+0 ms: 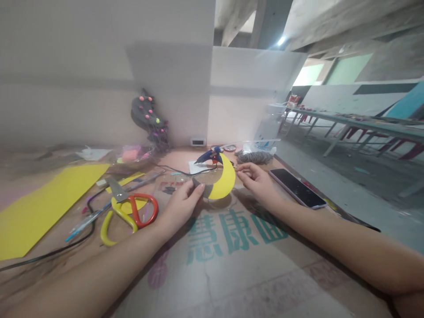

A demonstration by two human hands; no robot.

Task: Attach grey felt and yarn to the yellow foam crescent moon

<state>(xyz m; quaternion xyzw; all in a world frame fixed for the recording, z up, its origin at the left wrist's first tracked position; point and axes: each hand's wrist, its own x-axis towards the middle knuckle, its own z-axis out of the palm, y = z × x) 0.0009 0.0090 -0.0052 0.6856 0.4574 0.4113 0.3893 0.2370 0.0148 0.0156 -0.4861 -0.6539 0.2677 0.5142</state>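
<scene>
My left hand (183,204) pinches the grey end of a yellow crescent-shaped foam piece (224,182) and holds it upright above the cardboard-covered table (232,265). My right hand (256,180) rests just right of the crescent with its fingers curled and pressed together near the crescent's upper edge; whether they hold anything is unclear. A blue glue gun (208,156) lies behind the crescent on a white sheet.
Yellow-and-red scissors (129,211) lie left of my left hand, with a pen, a black cable (49,254) and a yellow foam sheet (43,203) further left. A phone (297,188) lies to the right near the table edge. A black beaded ornament (149,117) stands at the wall.
</scene>
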